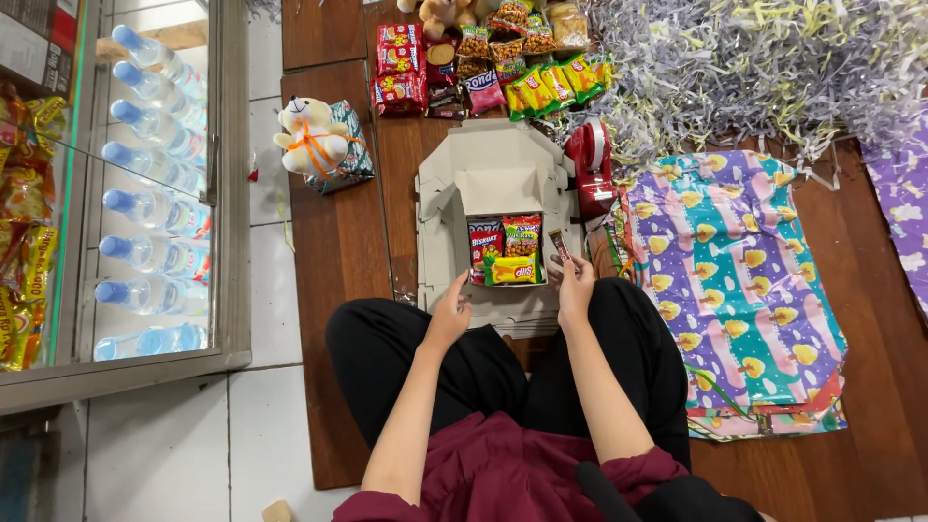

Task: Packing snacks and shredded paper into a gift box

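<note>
**Snacks going into a cardboard box**

While the person sits cross-legged on the wooden floor (338,251), the right hand (574,288) pinches a small dark snack packet (559,246) at the right edge of the open cardboard box (493,174), its grip closed on the packet. The left hand (450,314) rests on the box's near rim at about 7 o'clock, fingers loosely curled and holding nothing. Inside the box lie a red biscuit pack (483,244), a green-and-red snack bag (522,234) and a yellow pack (513,271). At 12 o'clock sits a heap of snack packets (483,68); at 3 o'clock, a red tape dispenser (590,164) and patterned wrapping paper (735,280); at 10 o'clock, a teddy bear (307,137).
</note>
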